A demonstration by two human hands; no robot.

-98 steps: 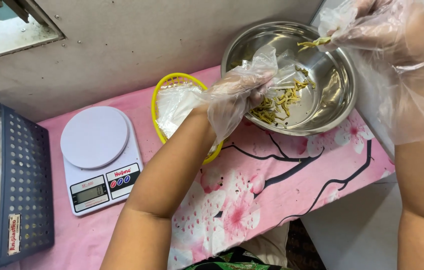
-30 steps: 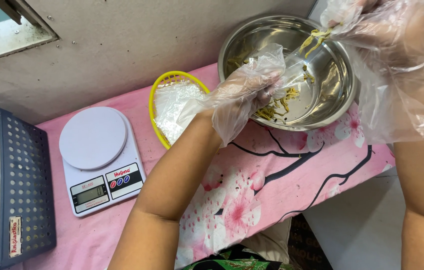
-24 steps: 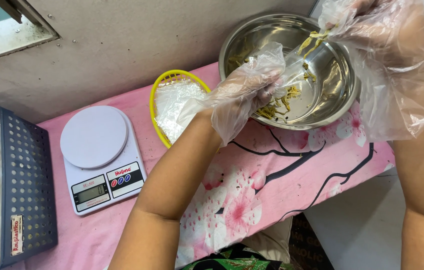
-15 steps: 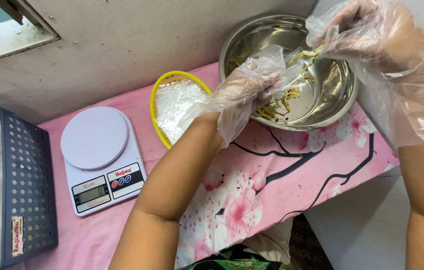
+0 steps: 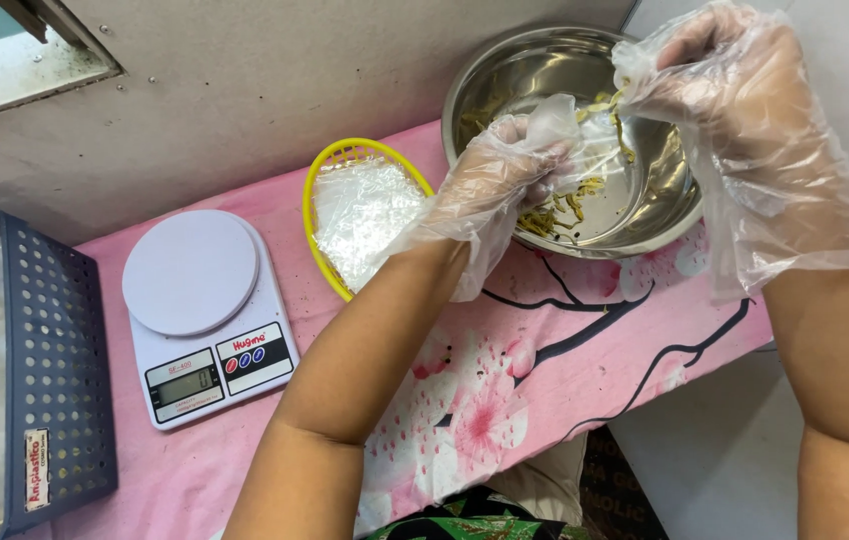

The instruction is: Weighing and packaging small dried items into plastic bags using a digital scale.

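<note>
Gloves of thin clear plastic cover both hands: the left hand point(image 5: 505, 170) holds a small clear bag point(image 5: 585, 135) open above the round steel bowl point(image 5: 665, 215) so the right hand point(image 5: 715, 75), fingers pinched on yellowish strands point(image 5: 623, 125), can reach its mouth.

I see a white kitchen scale point(image 5: 207, 315) with a round top on a pink cloth with flowers point(image 5: 505, 390). Just beside it lies a yellow basket point(image 5: 317, 222) with clear plastic inside. A dark blue crate with holes point(image 5: 50, 370) stands far left.
</note>
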